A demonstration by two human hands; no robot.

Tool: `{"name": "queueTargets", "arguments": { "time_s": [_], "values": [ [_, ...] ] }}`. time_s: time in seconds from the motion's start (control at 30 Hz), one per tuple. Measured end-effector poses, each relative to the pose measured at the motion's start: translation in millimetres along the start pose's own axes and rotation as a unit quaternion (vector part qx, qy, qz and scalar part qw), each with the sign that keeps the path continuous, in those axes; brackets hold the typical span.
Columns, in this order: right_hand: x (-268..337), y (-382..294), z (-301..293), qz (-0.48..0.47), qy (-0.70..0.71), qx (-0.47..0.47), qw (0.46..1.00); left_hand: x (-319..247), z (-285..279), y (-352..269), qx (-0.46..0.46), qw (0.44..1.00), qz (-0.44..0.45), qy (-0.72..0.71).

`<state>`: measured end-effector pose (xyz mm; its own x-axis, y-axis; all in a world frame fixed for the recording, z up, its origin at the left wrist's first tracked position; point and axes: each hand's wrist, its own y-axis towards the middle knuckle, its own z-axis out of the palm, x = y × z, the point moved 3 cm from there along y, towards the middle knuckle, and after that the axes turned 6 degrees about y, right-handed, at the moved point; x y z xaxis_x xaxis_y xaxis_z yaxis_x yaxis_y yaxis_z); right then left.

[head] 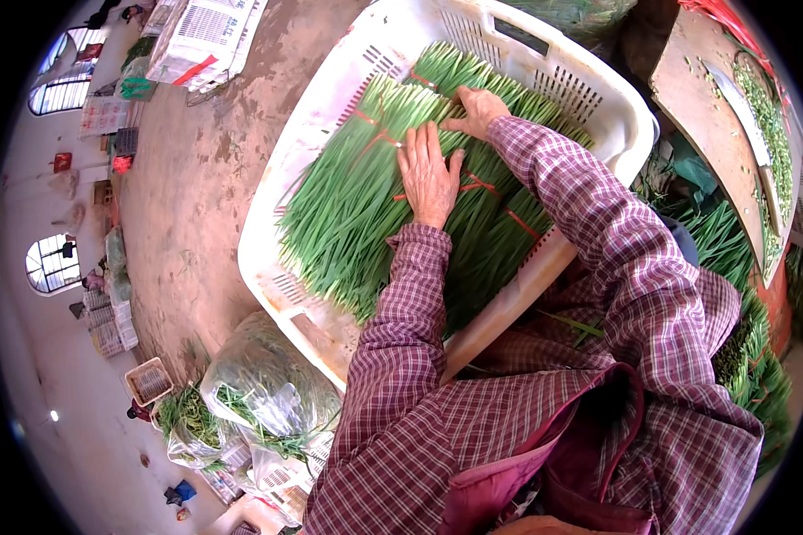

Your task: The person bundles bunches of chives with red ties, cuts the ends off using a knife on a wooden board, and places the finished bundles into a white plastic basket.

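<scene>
A large white plastic crate (265, 221) lies before me, holding several bundles of long green garlic chives (348, 194) bound with red ties (383, 139). My left hand (430, 177) rests flat on top of the chives, its fingers extended and the thumb apart. Just beyond it, my right hand (480, 112) touches the pale cut ends where two bundles meet. Thumb and fingers of that hand are spread, but some fingertips are hidden against the stalks, so I cannot tell whether it grips any.
At the right, a knife (736, 107) lies on a board (696, 100) strewn with green trimmings. More tied bundles (753, 374) are below it. Clear plastic bags of greens (268, 374) stand near the crate's lower left corner. Stacked white crates (207, 33) are at upper left.
</scene>
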<state>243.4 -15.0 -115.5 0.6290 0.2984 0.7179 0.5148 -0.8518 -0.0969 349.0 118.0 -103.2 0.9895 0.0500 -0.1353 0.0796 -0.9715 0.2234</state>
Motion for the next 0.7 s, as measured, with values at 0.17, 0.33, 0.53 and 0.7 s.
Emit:
{"name": "queueTargets", "arguments": {
  "time_s": [0.17,0.33,0.53,0.7],
  "values": [
    [-8.2,3.4,-0.5,-0.037,0.005,-0.024,0.999,-1.4,0.8,-0.3,0.003,1.000,-0.001,0.004],
    [-12.3,4.5,0.2,-0.021,0.044,-0.066,0.997,0.9,0.9,-2.6,-0.004,1.000,0.000,0.002],
    [-38.3,13.9,-3.9,0.030,0.159,-0.075,0.984,-5.0,0.9,0.4,-0.009,1.000,0.005,-0.004],
    [-7.0,8.2,3.5,-0.034,0.126,-0.002,0.991,1.1,-0.1,-3.2,-0.008,1.000,-0.003,-0.007]
  ]
}}
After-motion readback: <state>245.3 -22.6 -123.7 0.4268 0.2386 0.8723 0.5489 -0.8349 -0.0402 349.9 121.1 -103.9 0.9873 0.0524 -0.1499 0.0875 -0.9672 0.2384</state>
